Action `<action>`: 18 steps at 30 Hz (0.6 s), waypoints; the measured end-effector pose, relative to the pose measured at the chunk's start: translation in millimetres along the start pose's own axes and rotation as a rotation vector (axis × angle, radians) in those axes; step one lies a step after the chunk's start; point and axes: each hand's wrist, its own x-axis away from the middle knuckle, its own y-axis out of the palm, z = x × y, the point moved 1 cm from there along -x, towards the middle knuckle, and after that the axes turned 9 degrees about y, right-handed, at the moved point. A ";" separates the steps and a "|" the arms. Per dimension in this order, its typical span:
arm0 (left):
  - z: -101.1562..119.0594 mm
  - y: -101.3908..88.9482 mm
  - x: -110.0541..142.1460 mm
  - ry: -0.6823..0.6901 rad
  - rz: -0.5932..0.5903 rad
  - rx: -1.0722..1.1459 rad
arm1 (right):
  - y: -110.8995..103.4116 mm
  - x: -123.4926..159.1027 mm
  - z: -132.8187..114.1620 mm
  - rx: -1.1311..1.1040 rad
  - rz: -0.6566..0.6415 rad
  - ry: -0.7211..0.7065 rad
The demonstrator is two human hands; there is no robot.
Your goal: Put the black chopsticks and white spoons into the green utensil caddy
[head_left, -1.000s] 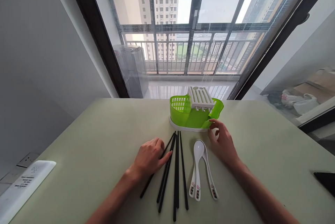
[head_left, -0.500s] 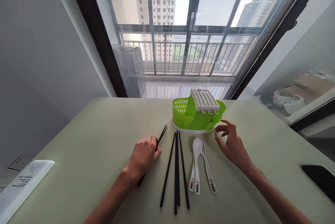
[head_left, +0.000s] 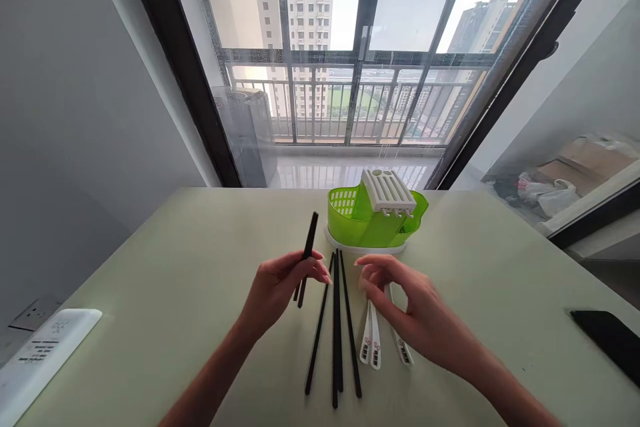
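A pair of black chopsticks [head_left: 311, 235] is pinched in my left hand [head_left: 277, 290], thick ends up, tilted above the table. My right hand [head_left: 417, 314] hovers with bent fingers and a gap between thumb and forefinger, holding nothing. Beneath it lie several white spoons [head_left: 375, 340]; their bowls are hidden by the hand, and labelled handles point toward me. Between my hands, several more black chopsticks [head_left: 336, 327] rest lengthwise on the table. Just beyond stands a green cutlery holder [head_left: 350, 230] with a white slotted top, small hooks and a white base.
The pale green table [head_left: 200, 267] ends at a glazed balcony door. A white power strip [head_left: 50, 354] lies at the left edge, and a black flat object [head_left: 607, 340] at the right. Bags and cardboard [head_left: 560, 187] show behind glass on the right.
My left hand has picked the chopsticks up off the table and turned them more upright. My right hand has moved left from beside the green holder to over the spoons.
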 end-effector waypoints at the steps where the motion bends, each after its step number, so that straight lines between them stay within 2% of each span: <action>1: 0.8 1.6 0.9 -0.013 0.018 0.039 | 4.0 -6.1 -13.0 -0.011 -0.026 -0.033; 4: -2.5 4.1 3.9 -0.024 0.043 0.013 | 13.5 -27.8 -44.1 0.007 -0.045 -0.112; 7: -10.6 3.9 6.4 -0.018 0.047 -0.049 | 20.2 -48.5 -61.4 0.032 -0.024 -0.176; 12: -26.3 -2.1 11.7 -0.040 0.025 -0.088 | 28.2 -67.2 -65.6 0.063 -0.023 -0.199; 18: -42.4 -10.8 18.8 -0.110 -0.130 -0.098 | 18.5 -73.6 -63.4 0.106 0.010 -0.213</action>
